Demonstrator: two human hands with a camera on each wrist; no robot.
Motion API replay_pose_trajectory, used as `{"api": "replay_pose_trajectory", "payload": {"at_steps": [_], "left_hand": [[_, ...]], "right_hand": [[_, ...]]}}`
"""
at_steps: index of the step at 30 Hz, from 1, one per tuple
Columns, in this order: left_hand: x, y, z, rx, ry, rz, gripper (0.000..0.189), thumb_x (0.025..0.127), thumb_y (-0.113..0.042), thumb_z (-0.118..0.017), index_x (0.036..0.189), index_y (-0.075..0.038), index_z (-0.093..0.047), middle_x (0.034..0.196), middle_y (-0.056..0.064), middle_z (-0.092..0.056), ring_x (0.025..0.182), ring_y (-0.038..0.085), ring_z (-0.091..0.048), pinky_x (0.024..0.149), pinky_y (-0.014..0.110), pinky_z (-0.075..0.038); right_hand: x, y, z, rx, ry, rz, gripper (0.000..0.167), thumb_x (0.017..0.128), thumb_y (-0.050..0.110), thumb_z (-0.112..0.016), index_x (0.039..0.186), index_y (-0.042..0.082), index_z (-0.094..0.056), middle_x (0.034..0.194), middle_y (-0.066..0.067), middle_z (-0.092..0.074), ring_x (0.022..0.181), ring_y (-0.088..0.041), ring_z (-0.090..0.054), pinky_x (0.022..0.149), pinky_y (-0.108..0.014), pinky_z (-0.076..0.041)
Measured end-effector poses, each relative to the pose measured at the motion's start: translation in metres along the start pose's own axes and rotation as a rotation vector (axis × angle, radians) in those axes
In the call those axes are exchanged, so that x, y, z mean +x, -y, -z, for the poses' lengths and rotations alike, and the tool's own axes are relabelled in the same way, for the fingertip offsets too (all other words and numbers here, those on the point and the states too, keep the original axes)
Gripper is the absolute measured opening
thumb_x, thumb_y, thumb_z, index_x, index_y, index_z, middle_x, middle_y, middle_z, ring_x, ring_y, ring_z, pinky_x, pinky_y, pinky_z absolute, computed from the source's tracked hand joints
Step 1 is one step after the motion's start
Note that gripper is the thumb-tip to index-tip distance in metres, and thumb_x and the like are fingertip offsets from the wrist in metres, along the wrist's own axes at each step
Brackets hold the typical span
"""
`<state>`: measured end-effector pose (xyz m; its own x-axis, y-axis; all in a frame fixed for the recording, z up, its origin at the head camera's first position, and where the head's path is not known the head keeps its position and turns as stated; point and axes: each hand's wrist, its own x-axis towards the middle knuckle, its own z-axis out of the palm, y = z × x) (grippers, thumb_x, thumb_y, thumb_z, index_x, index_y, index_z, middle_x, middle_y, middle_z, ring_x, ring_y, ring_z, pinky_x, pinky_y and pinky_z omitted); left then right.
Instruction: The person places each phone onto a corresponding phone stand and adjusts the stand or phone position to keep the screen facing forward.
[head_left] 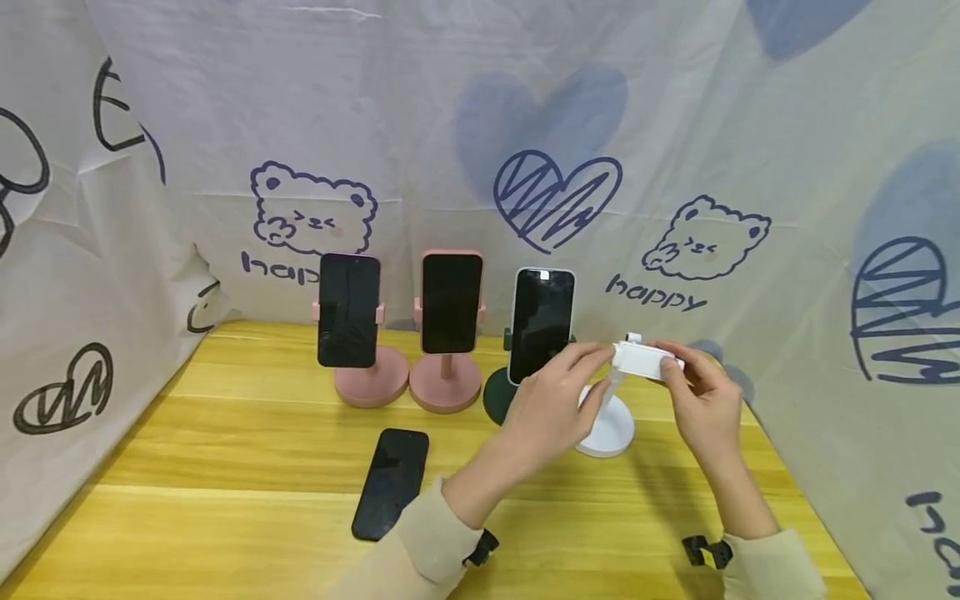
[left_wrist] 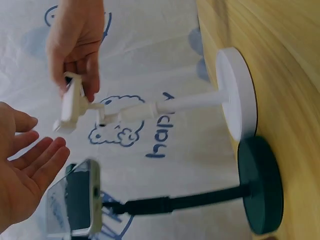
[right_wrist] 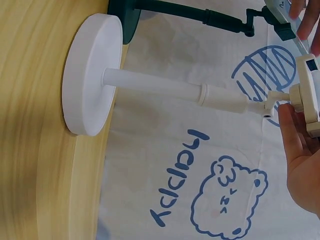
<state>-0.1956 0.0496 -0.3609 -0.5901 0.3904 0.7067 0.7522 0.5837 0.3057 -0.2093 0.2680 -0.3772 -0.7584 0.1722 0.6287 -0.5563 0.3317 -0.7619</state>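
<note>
A white phone stand (head_left: 607,429) stands upright on its round base at the right of the table. My right hand (head_left: 705,404) pinches the right end of the stand's clamp head (head_left: 643,361), thumb on the front. My left hand (head_left: 551,404) is at the clamp's other end with its fingers extended; in the left wrist view, the left hand (left_wrist: 22,165) shows no grip on it. The clamp head (left_wrist: 71,106) carries no phone. Beside it, a dark green phone stand (left_wrist: 260,185) bears a white-edged phone (head_left: 542,321), partly behind my left hand.
Two pink phone stands (head_left: 371,379) (head_left: 445,385) stand further left, bearing a black phone (head_left: 348,310) and a pink-cased phone (head_left: 452,302). Another black phone (head_left: 392,483) lies flat near my left forearm. Printed white cloth (head_left: 420,125) hangs behind the wooden table (head_left: 225,458).
</note>
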Motion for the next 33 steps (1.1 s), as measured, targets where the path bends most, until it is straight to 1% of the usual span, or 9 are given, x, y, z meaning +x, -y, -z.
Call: {"api": "replay_pose_trajectory", "payload": {"at_steps": [5,7,12,17,21,24,26,30,33], "left_hand": [[-0.017,0.009,0.025,-0.013,-0.033,-0.040,0.037,0.101,-0.015,-0.070,0.137,-0.010,-0.067,0.135,0.006,-0.065,0.105,0.016,-0.070,0.068,0.017,-0.056],[-0.024,0.014,0.036,0.008,-0.049,-0.054,0.037,0.100,-0.015,-0.071,0.136,-0.010,-0.067,0.133,0.006,-0.066,0.097,0.016,-0.071,0.060,0.015,-0.052],[-0.042,0.029,0.063,0.081,-0.059,-0.074,0.038,0.098,-0.014,-0.073,0.135,-0.008,-0.068,0.130,0.008,-0.068,0.088,0.017,-0.070,0.055,0.015,-0.049],[-0.063,0.048,0.084,0.177,-0.055,-0.081,0.037,0.096,-0.014,-0.075,0.132,-0.008,-0.070,0.127,0.008,-0.069,0.100,0.019,-0.072,0.055,0.021,-0.054],[-0.082,0.063,0.096,0.234,-0.033,-0.072,0.034,0.093,-0.013,-0.079,0.126,-0.009,-0.073,0.122,0.008,-0.070,0.084,0.017,-0.072,0.047,0.021,-0.048],[-0.094,0.072,0.102,0.263,0.014,-0.031,0.033,0.091,-0.014,-0.081,0.123,-0.010,-0.074,0.118,0.008,-0.070,0.069,0.015,-0.066,0.046,0.019,-0.045],[-0.101,0.078,0.105,0.280,0.067,0.017,0.035,0.091,-0.014,-0.081,0.125,-0.010,-0.073,0.118,0.007,-0.070,0.067,0.014,-0.062,0.045,0.020,-0.044],[-0.113,0.085,0.109,0.319,0.205,0.147,0.038,0.093,-0.017,-0.080,0.128,-0.007,-0.072,0.121,0.010,-0.069,0.080,0.018,-0.068,0.051,0.024,-0.051],[-0.122,0.088,0.109,0.367,0.336,0.280,0.042,0.095,-0.027,-0.078,0.130,-0.005,-0.070,0.126,0.014,-0.067,0.102,0.027,-0.069,0.062,0.035,-0.060]], "right_hand": [[0.000,0.000,-0.001,0.003,-0.005,-0.007,0.022,0.101,-0.004,-0.061,0.119,-0.011,-0.072,0.106,0.013,-0.073,0.090,-0.003,-0.071,0.077,-0.016,-0.059],[-0.001,0.000,-0.001,0.003,-0.007,-0.006,0.022,0.101,-0.004,-0.061,0.119,-0.011,-0.072,0.106,0.013,-0.073,0.089,-0.003,-0.070,0.077,-0.015,-0.059],[-0.001,0.000,-0.001,-0.004,-0.012,-0.003,0.021,0.100,-0.005,-0.062,0.118,-0.010,-0.073,0.105,0.013,-0.072,0.089,-0.002,-0.069,0.077,-0.015,-0.059],[-0.001,0.001,-0.001,-0.007,-0.021,0.005,0.022,0.100,-0.005,-0.062,0.118,-0.010,-0.073,0.105,0.014,-0.072,0.089,-0.001,-0.069,0.077,-0.014,-0.059],[-0.001,0.001,-0.003,-0.014,-0.029,0.004,0.021,0.100,-0.005,-0.062,0.117,-0.010,-0.073,0.105,0.012,-0.073,0.089,-0.001,-0.069,0.076,-0.013,-0.058],[-0.001,0.001,-0.002,-0.018,-0.031,-0.004,0.021,0.100,-0.003,-0.062,0.117,-0.010,-0.073,0.106,0.011,-0.073,0.089,-0.002,-0.070,0.077,-0.013,-0.058],[-0.001,0.001,-0.002,-0.012,-0.034,-0.012,0.021,0.100,-0.003,-0.062,0.117,-0.010,-0.073,0.106,0.010,-0.073,0.090,-0.003,-0.070,0.077,-0.013,-0.058],[-0.001,0.001,-0.004,0.001,-0.063,-0.027,0.020,0.100,-0.004,-0.063,0.116,-0.011,-0.073,0.104,0.009,-0.074,0.087,-0.002,-0.070,0.076,-0.013,-0.058],[0.000,0.002,-0.006,-0.019,-0.095,-0.038,0.019,0.099,-0.004,-0.063,0.112,-0.010,-0.075,0.101,0.010,-0.074,0.082,-0.001,-0.069,0.073,-0.011,-0.057]]}}
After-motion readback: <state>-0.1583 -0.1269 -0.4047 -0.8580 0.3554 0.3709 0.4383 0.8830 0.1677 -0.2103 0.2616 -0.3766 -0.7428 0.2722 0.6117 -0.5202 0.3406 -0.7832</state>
